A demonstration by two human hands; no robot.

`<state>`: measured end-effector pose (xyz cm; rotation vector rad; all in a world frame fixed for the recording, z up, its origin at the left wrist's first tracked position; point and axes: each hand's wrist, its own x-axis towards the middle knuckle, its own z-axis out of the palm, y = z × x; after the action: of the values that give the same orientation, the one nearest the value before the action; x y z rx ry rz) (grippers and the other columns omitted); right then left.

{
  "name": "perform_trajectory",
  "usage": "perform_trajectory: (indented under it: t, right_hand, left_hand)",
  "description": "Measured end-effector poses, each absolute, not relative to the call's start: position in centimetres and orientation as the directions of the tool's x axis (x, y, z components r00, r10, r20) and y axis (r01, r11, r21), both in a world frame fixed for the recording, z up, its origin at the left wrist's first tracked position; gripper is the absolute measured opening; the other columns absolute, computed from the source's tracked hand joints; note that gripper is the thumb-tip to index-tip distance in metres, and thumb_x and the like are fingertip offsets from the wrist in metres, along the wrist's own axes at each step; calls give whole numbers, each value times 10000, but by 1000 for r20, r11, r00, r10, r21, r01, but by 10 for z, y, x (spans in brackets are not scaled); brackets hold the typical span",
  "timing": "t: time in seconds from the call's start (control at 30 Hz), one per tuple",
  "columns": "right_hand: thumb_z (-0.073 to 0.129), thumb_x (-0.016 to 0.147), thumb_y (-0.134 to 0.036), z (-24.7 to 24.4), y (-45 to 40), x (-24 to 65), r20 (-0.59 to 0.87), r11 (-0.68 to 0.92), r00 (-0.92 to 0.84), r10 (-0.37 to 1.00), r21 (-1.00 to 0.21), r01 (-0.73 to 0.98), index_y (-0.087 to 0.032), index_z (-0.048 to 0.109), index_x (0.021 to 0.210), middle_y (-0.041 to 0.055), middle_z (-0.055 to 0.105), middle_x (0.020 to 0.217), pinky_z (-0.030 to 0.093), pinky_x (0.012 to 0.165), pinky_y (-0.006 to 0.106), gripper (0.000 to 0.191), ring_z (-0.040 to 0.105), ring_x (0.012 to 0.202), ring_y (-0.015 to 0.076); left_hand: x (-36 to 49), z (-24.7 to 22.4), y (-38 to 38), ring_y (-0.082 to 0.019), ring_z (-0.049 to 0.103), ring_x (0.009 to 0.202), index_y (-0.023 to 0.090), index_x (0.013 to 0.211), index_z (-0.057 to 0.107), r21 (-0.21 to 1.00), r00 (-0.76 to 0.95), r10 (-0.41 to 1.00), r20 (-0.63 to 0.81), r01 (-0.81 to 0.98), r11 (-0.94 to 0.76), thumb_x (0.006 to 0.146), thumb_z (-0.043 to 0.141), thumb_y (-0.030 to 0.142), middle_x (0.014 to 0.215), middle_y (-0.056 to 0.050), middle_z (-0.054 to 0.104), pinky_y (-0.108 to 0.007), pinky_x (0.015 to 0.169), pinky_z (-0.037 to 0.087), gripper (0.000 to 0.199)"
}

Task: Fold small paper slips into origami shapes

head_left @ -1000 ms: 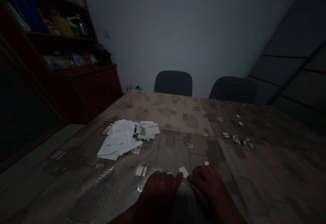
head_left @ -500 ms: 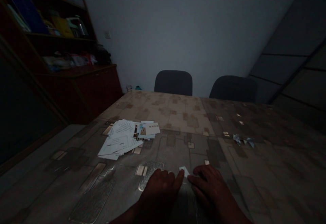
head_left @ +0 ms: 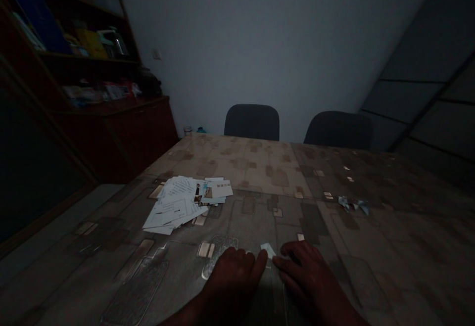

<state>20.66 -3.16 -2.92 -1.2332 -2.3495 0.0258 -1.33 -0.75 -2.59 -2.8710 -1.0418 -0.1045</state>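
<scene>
A small pale piece of paper [head_left: 267,250] lies on the patterned tablecloth between my two hands. My left hand [head_left: 237,274] rests on the cloth with its fingers curled and the index fingertip pressed on the paper's left edge. From the other side, my right hand [head_left: 305,271] touches the paper's right corner with bent fingers; how much of the paper lies under the fingertips is hidden. Both hands are dark in the dim light.
A pile of printed papers and cards [head_left: 178,205] lies on the table at the left. Small folded paper pieces [head_left: 353,204] sit at the right. Two dark chairs [head_left: 252,120] [head_left: 338,128] stand behind the table, and a shelf cabinet [head_left: 139,128] is at the far left.
The view has shifted very slightly. Both hands keep nearly the same place at the small paper.
</scene>
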Motion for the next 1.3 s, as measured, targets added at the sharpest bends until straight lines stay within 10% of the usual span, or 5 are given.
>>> perform_trajectory:
  t: [0.63, 0.87, 1.3]
  right_hand:
    - [600, 856, -103, -23, -33, 212, 329, 568, -480, 813, -274, 776, -266, 642, 1134, 77, 630, 1074, 468, 809, 377, 324, 590, 950, 222]
    - [648, 833, -95, 0, -9, 191, 145, 368, -342, 928, -480, 796, -203, 649, 748, -3, 658, 794, 417, 776, 331, 138, 601, 811, 185]
    - [603, 734, -39, -8, 5, 188, 120, 399, -393, 912, -492, 774, -255, 639, 990, 1, 676, 963, 375, 857, 338, 338, 579, 955, 206]
  left_hand:
    - [-16, -18, 4, -259, 680, 672, 129, 1339, 470, -105, 779, 627, -22, 622, -776, 837, 612, 118, 795, -114, 705, -341, 586, 506, 522]
    - [-19, -26, 4, -237, 674, 678, 180, 1378, 429, -114, 766, 643, 4, 639, -760, 809, 617, 88, 819, -95, 717, -325, 608, 497, 607]
    - [-29, -6, 14, -193, 662, 799, 208, 1002, 713, 662, 459, 867, 194, 591, -461, 888, 451, 166, 868, -50, 700, -286, 720, 469, 289]
